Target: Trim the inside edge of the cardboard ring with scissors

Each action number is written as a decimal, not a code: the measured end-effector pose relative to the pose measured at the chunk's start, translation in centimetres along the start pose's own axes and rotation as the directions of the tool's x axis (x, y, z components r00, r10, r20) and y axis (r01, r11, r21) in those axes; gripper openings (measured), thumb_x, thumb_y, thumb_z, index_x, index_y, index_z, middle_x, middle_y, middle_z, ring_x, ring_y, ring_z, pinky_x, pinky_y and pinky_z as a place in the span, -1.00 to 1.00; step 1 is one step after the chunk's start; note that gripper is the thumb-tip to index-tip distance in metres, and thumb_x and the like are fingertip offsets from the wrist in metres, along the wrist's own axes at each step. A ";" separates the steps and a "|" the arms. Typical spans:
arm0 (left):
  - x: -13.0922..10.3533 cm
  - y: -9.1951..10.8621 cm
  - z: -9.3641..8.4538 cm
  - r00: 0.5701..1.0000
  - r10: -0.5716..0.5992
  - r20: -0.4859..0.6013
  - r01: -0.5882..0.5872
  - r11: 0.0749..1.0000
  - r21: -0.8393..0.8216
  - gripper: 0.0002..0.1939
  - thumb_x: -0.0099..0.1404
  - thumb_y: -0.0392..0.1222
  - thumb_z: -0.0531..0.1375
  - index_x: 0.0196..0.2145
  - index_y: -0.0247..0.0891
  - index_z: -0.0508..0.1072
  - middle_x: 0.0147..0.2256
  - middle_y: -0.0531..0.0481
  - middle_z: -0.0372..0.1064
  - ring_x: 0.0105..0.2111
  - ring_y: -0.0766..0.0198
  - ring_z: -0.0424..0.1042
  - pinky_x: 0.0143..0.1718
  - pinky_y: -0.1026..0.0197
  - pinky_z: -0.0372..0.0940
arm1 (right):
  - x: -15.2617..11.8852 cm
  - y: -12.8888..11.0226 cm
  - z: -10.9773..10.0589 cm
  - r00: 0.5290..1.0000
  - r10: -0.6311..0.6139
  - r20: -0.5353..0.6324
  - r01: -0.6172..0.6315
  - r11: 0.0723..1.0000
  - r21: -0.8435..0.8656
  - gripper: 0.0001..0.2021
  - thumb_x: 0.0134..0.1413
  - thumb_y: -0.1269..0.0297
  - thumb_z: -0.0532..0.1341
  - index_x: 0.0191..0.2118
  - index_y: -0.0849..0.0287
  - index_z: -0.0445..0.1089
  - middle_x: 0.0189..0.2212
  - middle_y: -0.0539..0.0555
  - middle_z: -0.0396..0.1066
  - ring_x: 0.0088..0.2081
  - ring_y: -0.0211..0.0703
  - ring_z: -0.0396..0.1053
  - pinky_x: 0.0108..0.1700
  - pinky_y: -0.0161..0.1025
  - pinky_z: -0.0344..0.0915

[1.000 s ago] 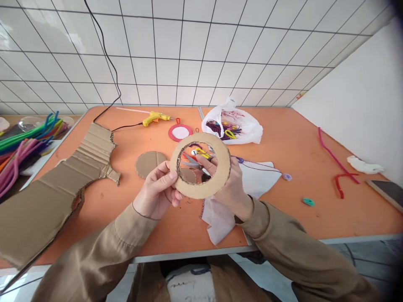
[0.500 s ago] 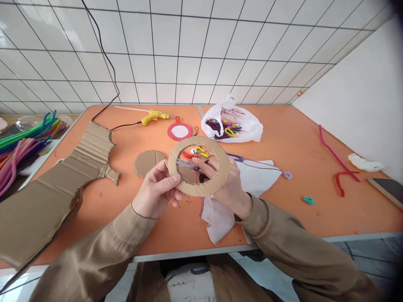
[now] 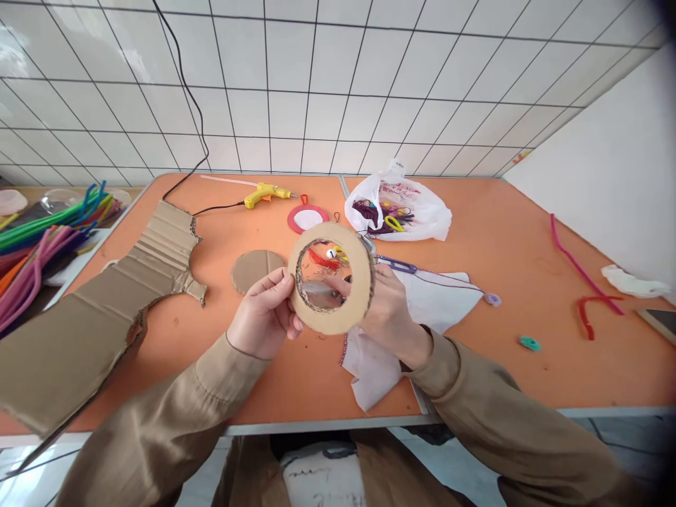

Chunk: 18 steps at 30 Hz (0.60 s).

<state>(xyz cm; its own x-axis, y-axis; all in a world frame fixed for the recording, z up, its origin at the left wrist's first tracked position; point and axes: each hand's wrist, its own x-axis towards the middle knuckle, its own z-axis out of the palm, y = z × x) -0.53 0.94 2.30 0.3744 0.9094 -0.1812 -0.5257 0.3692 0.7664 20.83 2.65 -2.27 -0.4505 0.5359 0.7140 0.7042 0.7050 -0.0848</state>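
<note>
A cardboard ring [image 3: 358,285] is held up over the orange table, tilted a little. My left hand [image 3: 267,306] pinches its left edge between thumb and fingers. Behind the ring's right side is my right hand [image 3: 388,306], closed on scissors [image 3: 320,292] whose blurred blades show through the hole. The ring covers part of the right hand's fingers. Also visible through the opening are a red tassel [image 3: 323,260] and a white bead [image 3: 331,253], lying on the table. A cardboard disc [image 3: 256,271] lies just left of the ring.
A large cardboard piece [image 3: 79,338] covers the left side. Behind are a yellow glue gun [image 3: 264,195], a red-rimmed disc [image 3: 308,219] and a white plastic bag [image 3: 430,215] of yarn. White cloth [image 3: 438,299] lies beneath the right hand. Pipe cleaners [image 3: 586,271] lie at right.
The ring has turned, and its thick cut edge now shows more. Seen through the hole, the scissor blades have shifted lower. The whole view has moved slightly.
</note>
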 end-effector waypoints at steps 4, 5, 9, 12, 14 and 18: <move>0.1 0.1 -0.3 0.998 0.058 -0.039 -0.058 0.998 0.000 -0.56 0.03 0.02 0.50 -0.46 -0.30 0.37 -0.61 0.07 0.41 -0.73 0.42 0.32 -0.76 0.44 0.12 | 0.0 -0.2 0.2 0.999 0.016 -0.030 -0.016 1.000 0.014 -0.71 0.23 0.44 0.21 0.00 0.09 0.54 -0.44 0.03 0.51 -0.36 -0.11 0.45 -0.24 -0.12 0.27; 0.1 0.1 -0.3 0.997 0.067 -0.034 -0.067 0.998 0.003 -0.56 0.04 0.02 0.50 -0.46 -0.30 0.37 -0.60 0.06 0.42 -0.72 0.43 0.32 -0.76 0.44 0.13 | 0.0 -0.2 0.2 0.999 0.020 -0.034 -0.020 1.000 0.005 -0.72 0.21 0.42 0.23 0.00 0.12 0.54 -0.41 0.05 0.52 -0.35 -0.10 0.46 -0.24 -0.12 0.27; -0.1 0.1 -0.1 0.999 0.046 0.015 -0.046 0.999 0.010 -0.55 0.05 0.03 0.49 -0.49 -0.31 0.35 -0.60 0.05 0.42 -0.73 0.44 0.30 -0.75 0.43 0.16 | 0.2 -0.2 -0.2 0.999 0.022 0.032 -0.022 1.000 -0.007 -0.77 0.14 0.37 0.29 -0.07 0.15 0.55 -0.30 0.12 0.54 -0.22 0.00 0.48 -0.12 -0.07 0.34; -0.1 0.1 -0.1 0.999 0.023 0.039 -0.023 1.000 0.013 -0.55 0.05 0.04 0.49 -0.48 -0.32 0.38 -0.58 0.03 0.44 -0.74 0.45 0.28 -0.75 0.42 0.16 | 0.2 -0.2 -0.5 0.997 0.018 0.078 -0.016 0.999 -0.028 -0.81 0.15 0.40 0.26 -0.12 0.13 0.55 -0.30 0.11 0.53 -0.19 0.01 0.48 -0.07 -0.04 0.38; -0.1 0.1 -0.1 0.998 0.022 0.052 -0.023 1.000 0.017 -0.56 0.06 0.05 0.48 -0.47 -0.32 0.39 -0.58 0.02 0.45 -0.74 0.44 0.28 -0.75 0.42 0.16 | 0.2 -0.3 -0.4 0.997 0.031 0.072 -0.027 0.998 -0.051 -0.80 0.16 0.43 0.24 -0.12 0.12 0.53 -0.32 0.09 0.53 -0.20 0.01 0.48 -0.08 -0.03 0.39; 0.0 0.1 -0.2 0.998 0.025 0.053 -0.026 1.000 0.012 -0.57 0.08 0.05 0.46 -0.46 -0.32 0.39 -0.60 0.01 0.43 -0.73 0.42 0.29 -0.74 0.41 0.16 | 0.0 -0.4 -0.1 0.999 0.028 0.017 -0.026 0.996 -0.089 -0.74 0.17 0.43 0.24 -0.03 0.11 0.51 -0.32 0.08 0.54 -0.23 -0.01 0.48 -0.13 -0.07 0.37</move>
<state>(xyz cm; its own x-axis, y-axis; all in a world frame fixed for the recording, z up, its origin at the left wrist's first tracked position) -0.79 0.98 2.24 0.4011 0.9069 -0.1290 -0.5261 0.3434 0.7781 20.63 2.36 -2.14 -0.4402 0.5632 0.6993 0.7617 0.6467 -0.0413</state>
